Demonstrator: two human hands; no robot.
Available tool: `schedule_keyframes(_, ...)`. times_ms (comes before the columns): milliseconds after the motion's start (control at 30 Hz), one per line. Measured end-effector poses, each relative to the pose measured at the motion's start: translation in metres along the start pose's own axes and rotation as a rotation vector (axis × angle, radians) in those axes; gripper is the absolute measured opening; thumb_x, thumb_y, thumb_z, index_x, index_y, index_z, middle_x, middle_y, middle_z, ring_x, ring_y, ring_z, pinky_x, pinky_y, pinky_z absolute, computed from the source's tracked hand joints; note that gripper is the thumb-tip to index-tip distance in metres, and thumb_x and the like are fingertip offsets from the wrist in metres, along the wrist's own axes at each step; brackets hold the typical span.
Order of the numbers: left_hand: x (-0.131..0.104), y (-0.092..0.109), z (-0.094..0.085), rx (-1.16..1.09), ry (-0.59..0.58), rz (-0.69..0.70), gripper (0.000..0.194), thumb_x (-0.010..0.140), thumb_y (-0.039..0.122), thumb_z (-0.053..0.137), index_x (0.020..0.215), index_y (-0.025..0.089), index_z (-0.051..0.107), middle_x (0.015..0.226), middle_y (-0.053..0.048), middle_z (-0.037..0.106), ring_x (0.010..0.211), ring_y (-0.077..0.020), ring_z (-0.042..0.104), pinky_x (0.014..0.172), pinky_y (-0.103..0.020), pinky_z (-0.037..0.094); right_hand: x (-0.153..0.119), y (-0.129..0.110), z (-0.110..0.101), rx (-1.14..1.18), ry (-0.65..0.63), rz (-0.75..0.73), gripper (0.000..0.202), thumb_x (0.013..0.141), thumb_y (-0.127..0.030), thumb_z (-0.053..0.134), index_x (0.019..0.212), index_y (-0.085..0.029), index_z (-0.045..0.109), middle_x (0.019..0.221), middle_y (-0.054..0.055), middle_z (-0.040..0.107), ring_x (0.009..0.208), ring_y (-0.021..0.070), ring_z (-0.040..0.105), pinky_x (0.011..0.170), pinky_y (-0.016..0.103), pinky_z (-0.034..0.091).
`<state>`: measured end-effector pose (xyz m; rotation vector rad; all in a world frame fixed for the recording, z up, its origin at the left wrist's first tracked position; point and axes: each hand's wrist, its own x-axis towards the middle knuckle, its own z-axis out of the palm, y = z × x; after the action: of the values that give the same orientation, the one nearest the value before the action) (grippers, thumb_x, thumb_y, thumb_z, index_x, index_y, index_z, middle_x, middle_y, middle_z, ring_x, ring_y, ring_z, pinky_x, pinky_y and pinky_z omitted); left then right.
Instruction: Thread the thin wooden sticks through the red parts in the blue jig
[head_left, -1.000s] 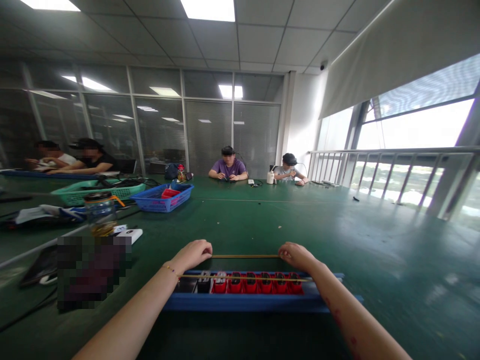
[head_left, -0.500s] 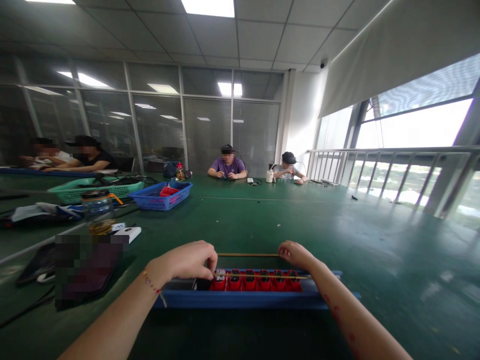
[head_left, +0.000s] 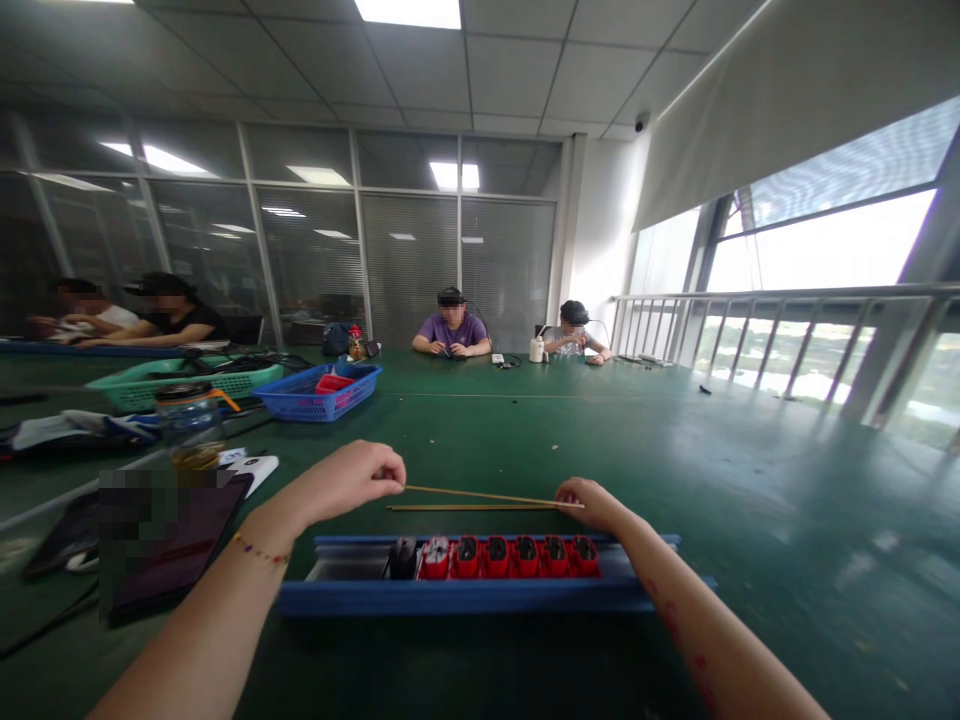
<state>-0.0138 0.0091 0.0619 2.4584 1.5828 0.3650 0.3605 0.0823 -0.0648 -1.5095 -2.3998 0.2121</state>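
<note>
My left hand (head_left: 371, 472) pinches the end of a thin wooden stick (head_left: 480, 495), which slants slightly down to the right across the front of my right fingers. My right hand (head_left: 589, 502) is closed at the right end of a second thin stick (head_left: 465, 508); its fingertips are partly hidden. Just nearer to me lies a long blue channel-shaped tray (head_left: 480, 598). In it stands a row of several small red holders (head_left: 496, 558) with black pieces inside; the leftmost red one (head_left: 436, 558) has a whitish top. A black block (head_left: 403, 557) stands at the row's left end.
To the left are a dark tablet (head_left: 176, 540), a white device (head_left: 259, 475), a lidded glass jar (head_left: 191, 430), a green basket (head_left: 135, 385) and a blue basket (head_left: 315, 400) holding a red piece. Several people sit at the table's far side.
My left hand has lifted away from the tray, up and to the left, carrying its stick off the red row to the far side. My right hand has stayed nearly still.
</note>
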Motion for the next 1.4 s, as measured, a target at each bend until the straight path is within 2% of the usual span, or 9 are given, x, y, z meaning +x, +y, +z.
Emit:
schedule_keyframes(100, 0.011, -0.021, 0.012, 0.005, -0.054, -0.021, 0.017, 0.066, 0.034, 0.052, 0.069, 0.022, 0.065, 0.067, 0.002, 0.063, 0.064, -0.0135, 0.055, 0.056, -0.02, 0.034, 0.001, 0.0, -0.001, 0.005, -0.007, 0.012, 0.018, 0.07, -0.018, 0.051, 0.081, -0.018, 0.065, 0.078, 0.004, 0.063, 0.07, 0.014, 0.057, 0.063, 0.021, 0.042)
schedule_keyframes(233, 0.027, -0.038, 0.044, 0.046, -0.115, 0.013, 0.014, 0.066, 0.032, 0.054, 0.068, 0.023, 0.065, 0.068, 0.002, 0.064, 0.063, -0.0131, 0.057, 0.055, -0.02, 0.036, 0.001, 0.0, -0.001, -0.004, -0.011, 0.031, 0.019, 0.074, -0.021, 0.049, 0.082, -0.019, 0.066, 0.08, 0.004, 0.064, 0.072, 0.0144, 0.057, 0.064, 0.021, 0.041)
schedule_keyframes(333, 0.038, -0.04, 0.068, 0.08, -0.104, 0.013, 0.011, 0.066, 0.029, 0.055, 0.068, 0.023, 0.064, 0.069, 0.002, 0.065, 0.063, -0.0127, 0.058, 0.056, -0.019, 0.038, -0.001, -0.004, -0.002, -0.022, 0.004, 0.04, 0.025, 0.078, -0.034, 0.046, 0.083, -0.019, 0.065, 0.081, 0.005, 0.063, 0.073, 0.016, 0.056, 0.064, 0.023, 0.04)
schedule_keyframes(400, 0.045, -0.039, 0.081, 0.104, -0.081, -0.002, 0.01, 0.066, 0.027, 0.055, 0.069, 0.022, 0.064, 0.072, 0.0, 0.065, 0.066, -0.0138, 0.058, 0.056, -0.02, 0.039, -0.004, -0.007, -0.004, -0.057, 0.005, 0.016, 0.027, 0.074, -0.041, 0.05, 0.085, -0.021, 0.064, 0.083, 0.004, 0.063, 0.076, 0.0169, 0.056, 0.065, 0.024, 0.04)
schedule_keyframes(500, 0.051, -0.036, 0.092, 0.152, -0.042, -0.019, 0.009, 0.067, 0.026, 0.055, 0.071, 0.022, 0.063, 0.076, -0.002, 0.064, 0.071, -0.0168, 0.058, 0.058, -0.023, 0.04, -0.008, -0.015, -0.008, -0.148, 0.003, -0.042, 0.021, 0.073, -0.035, 0.052, 0.087, -0.024, 0.062, 0.085, 0.002, 0.062, 0.08, 0.0169, 0.056, 0.067, 0.023, 0.039)
schedule_keyframes(667, 0.052, -0.039, 0.093, 0.224, -0.016, 0.026, 0.017, 0.066, 0.018, 0.054, 0.081, 0.024, 0.06, 0.091, -0.003, 0.061, 0.085, -0.0192, 0.055, 0.071, -0.026, 0.039, -0.009, -0.024, -0.012, -0.264, -0.021, -0.079, 0.023, 0.074, -0.017, 0.043, 0.086, -0.023, 0.061, 0.088, 0.003, 0.063, 0.08, 0.0165, 0.057, 0.067, 0.023, 0.038)
schedule_keyframes(933, 0.053, -0.04, 0.094, 0.288, -0.096, 0.019, 0.027, 0.057, 0.001, 0.047, 0.072, 0.021, 0.058, 0.08, -0.001, 0.062, 0.073, -0.0162, 0.056, 0.059, -0.023, 0.038, -0.005, -0.026, -0.012, -0.291, -0.063, -0.068, 0.026, 0.066, -0.012, 0.048, 0.087, -0.021, 0.06, 0.088, 0.003, 0.063, 0.081, 0.018, 0.057, 0.066, 0.023, 0.038)
schedule_keyframes(1200, 0.05, -0.033, 0.089, 0.235, -0.12, -0.025, 0.014, 0.058, 0.009, 0.049, 0.065, 0.02, 0.056, 0.076, -0.001, 0.061, 0.067, -0.0146, 0.055, 0.054, -0.021, 0.036, -0.006, -0.023, -0.011, -0.257, -0.079, -0.075, 0.025, 0.064, -0.01, 0.048, 0.086, -0.019, 0.059, 0.085, 0.003, 0.061, 0.079, 0.016, 0.055, 0.066, 0.022, 0.037)
schedule_keyframes(1400, 0.038, -0.023, 0.072, 0.129, -0.089, -0.019, 0.021, 0.073, 0.021, 0.038, 0.083, 0.02, 0.056, 0.073, 0.0, 0.062, 0.062, -0.0129, 0.055, 0.053, -0.021, 0.035, -0.007, -0.016, -0.007, -0.211, -0.075, -0.052, 0.022, 0.061, -0.014, 0.051, 0.081, -0.019, 0.06, 0.082, 0.002, 0.059, 0.076, 0.0161, 0.054, 0.061, 0.022, 0.035)
